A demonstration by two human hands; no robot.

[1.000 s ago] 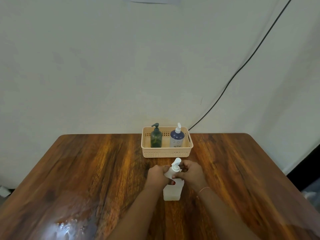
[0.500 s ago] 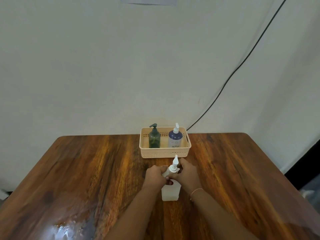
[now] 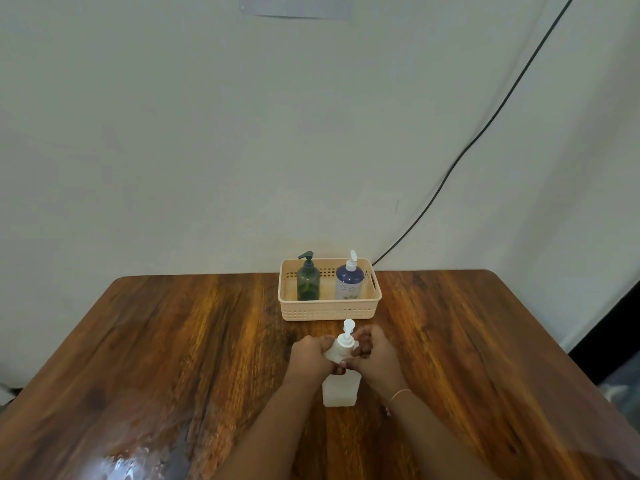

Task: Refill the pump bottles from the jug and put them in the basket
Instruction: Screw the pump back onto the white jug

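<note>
In basket (image 3: 329, 311): 2 pump bottles (image 3: 308, 280); both hands (image 3: 313, 355) prob. grip 1 white bottle (image 3: 340, 389).

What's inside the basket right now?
Two pump bottles stand upright in the basket: a dark green bottle on the left and a blue bottle with a white pump on the right. The front wall hides their bases.

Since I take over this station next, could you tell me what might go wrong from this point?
1. Both hands, left hand and right hand, grip the white pump bottle near its top; a hard twist could tip it on the table.
2. If the pump head is loose, liquid might leak on the lift.
3. The basket already holds the green bottle and blue bottle; a third could knock them.
</note>
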